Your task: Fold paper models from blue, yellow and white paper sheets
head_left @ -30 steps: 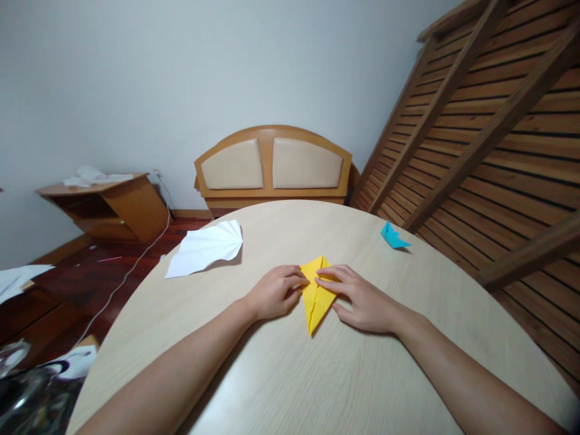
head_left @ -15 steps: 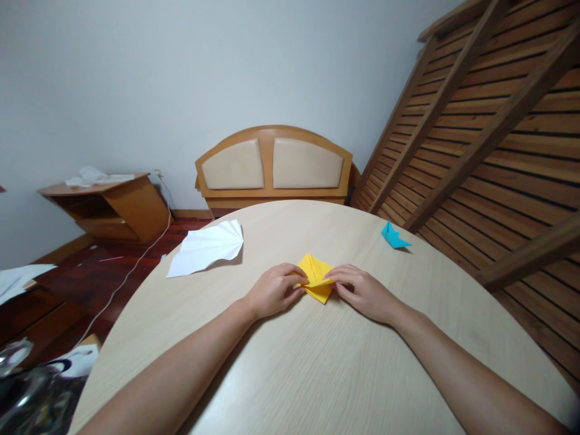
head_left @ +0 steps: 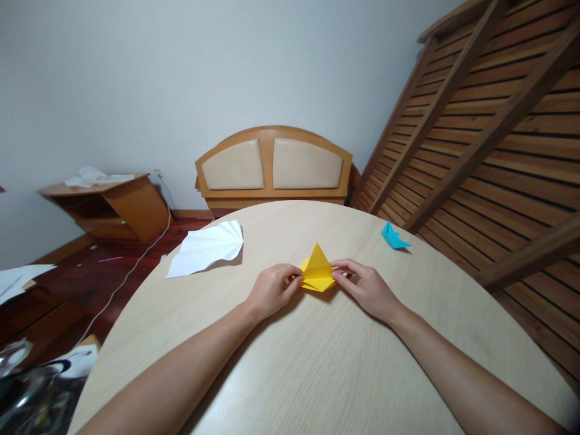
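A folded piece of yellow paper is held low over the table, between my two hands. One triangular point of it stands up in the middle, with flatter layers spread below. My left hand pinches its left corner between thumb and fingers. At the right corner, my right hand does the same with thumb and forefinger. Parts of both corners are hidden by the fingertips.
The round wooden table bears a creased white sheet of paper at the left and a small blue paper boat at the right. Beyond stand a headboard, slatted wood panel and low cabinet.
The yellow paper's upper part has risen into an upright triangular point, and its lower tip no longer hangs toward me. Both hands stay at its sides, having shifted only slightly.
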Action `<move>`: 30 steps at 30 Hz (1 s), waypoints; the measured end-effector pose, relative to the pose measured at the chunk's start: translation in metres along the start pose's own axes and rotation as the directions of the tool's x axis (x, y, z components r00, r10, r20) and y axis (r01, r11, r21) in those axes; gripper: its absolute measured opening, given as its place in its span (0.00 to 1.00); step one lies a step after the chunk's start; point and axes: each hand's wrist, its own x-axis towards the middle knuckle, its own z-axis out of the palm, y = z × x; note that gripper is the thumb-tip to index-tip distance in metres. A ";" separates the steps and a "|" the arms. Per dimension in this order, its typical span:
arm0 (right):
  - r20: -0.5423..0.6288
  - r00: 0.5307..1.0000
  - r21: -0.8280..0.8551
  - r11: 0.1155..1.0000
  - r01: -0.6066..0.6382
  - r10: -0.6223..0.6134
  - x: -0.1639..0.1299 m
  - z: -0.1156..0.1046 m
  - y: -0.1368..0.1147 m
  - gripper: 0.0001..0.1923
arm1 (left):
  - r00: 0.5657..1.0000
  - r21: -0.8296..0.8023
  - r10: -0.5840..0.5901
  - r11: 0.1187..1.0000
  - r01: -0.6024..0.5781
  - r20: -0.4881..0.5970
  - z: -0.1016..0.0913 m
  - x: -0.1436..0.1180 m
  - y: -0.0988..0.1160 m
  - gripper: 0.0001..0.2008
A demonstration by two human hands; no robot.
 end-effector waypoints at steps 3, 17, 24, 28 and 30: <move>-0.009 1.000 0.026 0.999 0.023 -0.023 -0.001 -0.001 -0.002 0.15 | 0.996 -0.108 -0.070 0.992 0.065 -0.048 0.002 0.001 -0.001 0.08; -0.179 0.984 0.062 0.998 0.022 -0.010 0.001 0.002 -0.003 0.13 | 0.978 -0.295 -0.058 0.956 -0.003 -0.201 0.001 -0.001 0.003 0.05; -0.238 0.970 0.134 0.991 -0.020 0.051 0.002 0.004 0.000 0.16 | 0.983 -0.250 0.039 0.965 -0.084 -0.182 0.000 -0.003 0.002 0.09; -0.240 0.969 0.155 0.988 -0.024 0.061 0.001 0.003 0.001 0.16 | 0.981 -0.243 0.045 0.966 -0.092 -0.191 0.000 -0.004 0.000 0.08; -0.234 0.970 0.158 0.987 -0.026 0.063 0.001 0.003 0.002 0.16 | 0.979 -0.226 0.054 0.969 -0.099 -0.198 -0.001 -0.004 0.000 0.07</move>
